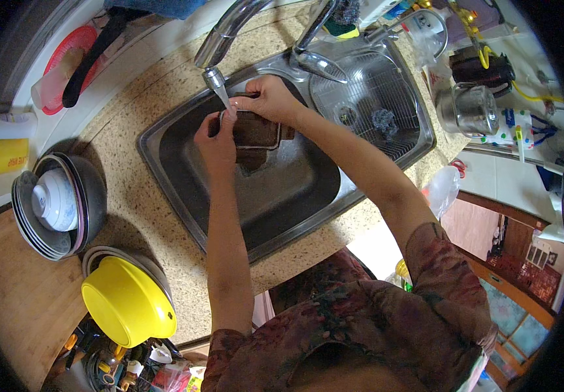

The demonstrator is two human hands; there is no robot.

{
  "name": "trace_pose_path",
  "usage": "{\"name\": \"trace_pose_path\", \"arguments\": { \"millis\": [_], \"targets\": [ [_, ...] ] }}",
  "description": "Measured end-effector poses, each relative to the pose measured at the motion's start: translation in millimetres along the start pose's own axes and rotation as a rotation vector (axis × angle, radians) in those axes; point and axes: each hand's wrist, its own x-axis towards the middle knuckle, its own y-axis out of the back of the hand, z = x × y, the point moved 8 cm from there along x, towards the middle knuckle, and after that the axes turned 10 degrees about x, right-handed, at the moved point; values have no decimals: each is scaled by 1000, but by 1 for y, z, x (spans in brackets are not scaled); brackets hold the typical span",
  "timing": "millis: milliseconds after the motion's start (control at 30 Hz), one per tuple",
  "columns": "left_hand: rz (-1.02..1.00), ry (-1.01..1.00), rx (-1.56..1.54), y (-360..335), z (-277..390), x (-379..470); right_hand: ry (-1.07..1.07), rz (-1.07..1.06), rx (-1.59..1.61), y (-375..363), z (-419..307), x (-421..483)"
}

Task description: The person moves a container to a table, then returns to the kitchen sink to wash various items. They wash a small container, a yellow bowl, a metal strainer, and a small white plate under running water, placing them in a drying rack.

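Observation:
Both hands are over the large basin of a stainless steel sink [282,196], under a chrome faucet [214,77] that pours water. Between them is a dark brown rectangular container [257,131] with a pale rim. My left hand [218,139] grips its left end, where the stream lands on the fingertips. My right hand [274,100] holds its upper edge, thumb and fingers pinched together. Part of the container's far side is hidden by the fingers. Below it, a dark patch shows on the wet basin floor.
Left on the speckled counter are stacked bowls and plates [21,215] and an upturned yellow plastic basin [125,299]. The smaller sink basin at right holds a wire rack [404,105] and a metal scouring pad [383,121]. A second metal spout [318,63] stands between the basins.

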Motion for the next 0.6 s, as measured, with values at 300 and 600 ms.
{"name": "trace_pose_path", "arguments": {
  "millis": [300,600],
  "targets": [
    [399,258,-362,22,-26,-24,-537,281,893,-27,43,-57],
    [-7,342,-265,9,-58,-33,-336,411,279,5,37,-31]
  ]
}}
